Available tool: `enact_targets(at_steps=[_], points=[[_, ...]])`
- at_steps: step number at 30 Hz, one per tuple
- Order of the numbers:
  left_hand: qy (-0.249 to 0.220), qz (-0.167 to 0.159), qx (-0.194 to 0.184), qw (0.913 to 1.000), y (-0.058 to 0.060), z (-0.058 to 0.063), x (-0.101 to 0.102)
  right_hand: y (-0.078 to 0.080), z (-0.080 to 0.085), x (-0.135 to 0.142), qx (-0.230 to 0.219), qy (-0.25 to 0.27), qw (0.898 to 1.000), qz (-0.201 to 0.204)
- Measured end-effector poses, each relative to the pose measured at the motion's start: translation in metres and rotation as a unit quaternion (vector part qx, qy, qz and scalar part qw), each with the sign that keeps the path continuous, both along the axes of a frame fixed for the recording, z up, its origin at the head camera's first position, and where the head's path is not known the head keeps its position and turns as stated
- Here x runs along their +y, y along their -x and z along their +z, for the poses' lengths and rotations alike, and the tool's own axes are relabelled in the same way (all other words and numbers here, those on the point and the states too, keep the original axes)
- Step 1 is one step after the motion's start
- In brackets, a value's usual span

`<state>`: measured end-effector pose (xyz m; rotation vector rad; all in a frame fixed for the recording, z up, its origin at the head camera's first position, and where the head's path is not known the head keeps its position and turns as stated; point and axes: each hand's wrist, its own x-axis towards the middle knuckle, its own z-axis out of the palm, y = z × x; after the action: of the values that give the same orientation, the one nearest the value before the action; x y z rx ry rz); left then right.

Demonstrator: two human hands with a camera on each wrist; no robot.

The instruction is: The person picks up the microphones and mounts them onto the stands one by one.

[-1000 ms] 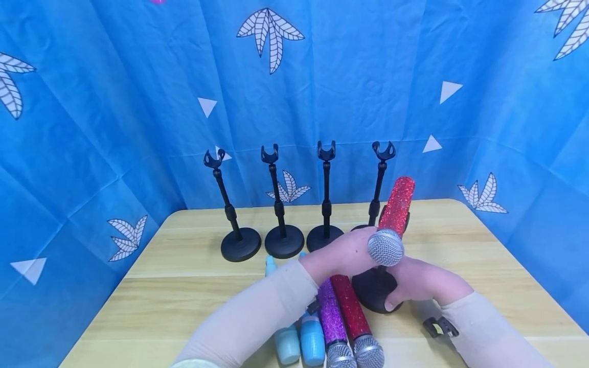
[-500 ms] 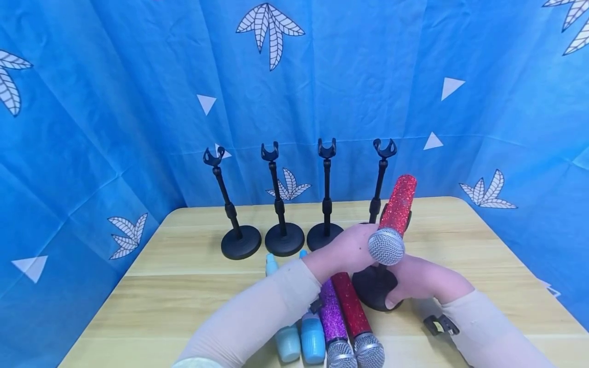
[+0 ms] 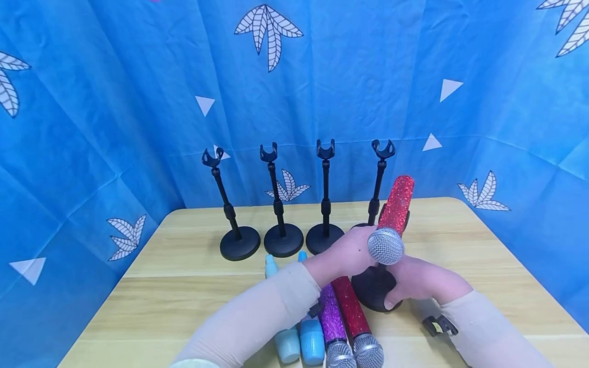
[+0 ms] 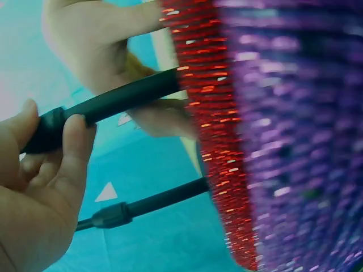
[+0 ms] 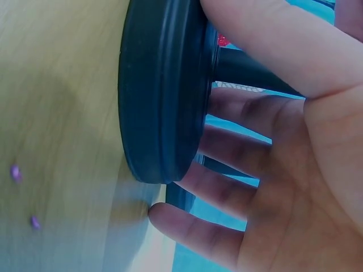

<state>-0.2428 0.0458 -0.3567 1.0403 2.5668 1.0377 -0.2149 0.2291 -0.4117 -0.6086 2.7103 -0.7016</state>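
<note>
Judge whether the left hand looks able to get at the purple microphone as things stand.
Probably not without letting go: the left hand grips the front black stand. In the head view, the left forearm hides the far end of the purple microphone, but its silver head looks uncovered.

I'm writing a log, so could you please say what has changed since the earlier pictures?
Nothing visibly, beyond slight view sway: the left grip stays on the near stand's pole, the right grip at its base, the bright red microphone in its clip.
</note>
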Motion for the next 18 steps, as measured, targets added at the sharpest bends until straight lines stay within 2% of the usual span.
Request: enact_targets(at_steps=[3,7,10,14,18], points=[[-0.018,0.027,0.0,0.9995,-0.002,-0.001,0.001,-0.001,0.001,-0.002,0.001,0.005,1.0,-0.001],[-0.02,0.038,-0.016,0.999,-0.004,0.001,-0.001,-0.002,0.001,-0.004,0.001,0.002,1.0,0.001],[-0.041,0.034,-0.032,0.9981,-0.005,0.006,-0.003,-0.002,0.001,-0.004,-0.002,-0.009,1.0,-0.004],[-0.056,0.008,-0.005,0.9984,-0.004,0.013,-0.006,0.0,0.002,-0.003,0.0,-0.015,1.0,-0.006],[-0.047,-0.008,0.001,0.9988,-0.004,0.016,-0.005,0.001,0.001,-0.002,-0.008,-0.009,1.0,-0.011]])
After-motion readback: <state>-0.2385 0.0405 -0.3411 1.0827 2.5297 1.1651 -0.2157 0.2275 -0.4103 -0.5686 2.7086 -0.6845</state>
